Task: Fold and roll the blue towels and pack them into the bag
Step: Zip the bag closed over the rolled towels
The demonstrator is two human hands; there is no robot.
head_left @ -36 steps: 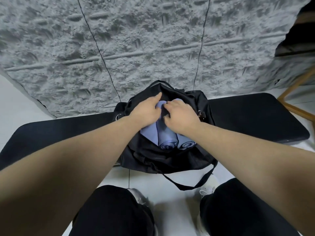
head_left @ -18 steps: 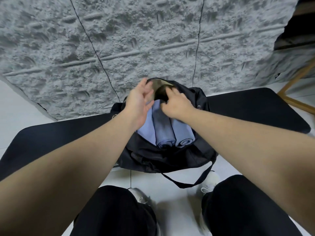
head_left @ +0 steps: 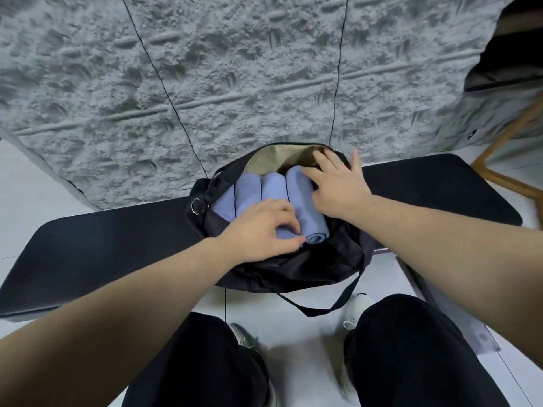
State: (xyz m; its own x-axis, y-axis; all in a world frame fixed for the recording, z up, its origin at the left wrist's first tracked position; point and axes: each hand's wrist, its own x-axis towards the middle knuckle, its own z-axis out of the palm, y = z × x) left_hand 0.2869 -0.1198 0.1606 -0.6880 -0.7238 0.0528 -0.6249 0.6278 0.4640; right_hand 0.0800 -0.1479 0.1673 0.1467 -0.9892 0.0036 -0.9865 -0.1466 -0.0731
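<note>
Your left hand (head_left: 261, 227) is curling its fingers (head_left: 289, 223) over the near end of the middle towel roll (head_left: 273, 190), thumb tucked under at the roll's end, so it is gripping that roll. Just to its right, the right roll (head_left: 307, 212) is lying with its spiral end facing you, touching your left thumb tip. Beyond your left hand and to its left, two more blue towels (head_left: 235, 192) are lying side by side, all packed inside the open black bag (head_left: 332, 259).

Your right hand (head_left: 338, 188) is lying flat and spread, fingers straight, the palm pressing on the far part of the right roll while the fingertips are reaching past it to the bag's far rim, where the tan lining (head_left: 276, 157) is showing. Whether those fingertips are touching the rim is hard to tell.

The bag is sitting on a black bench (head_left: 102, 248) that is running out to either side of your hands. A strap (head_left: 320, 308) is hanging down below your wrists, toward your knees. Behind your hands, a rough grey wall (head_left: 235, 69) is filling the view.
</note>
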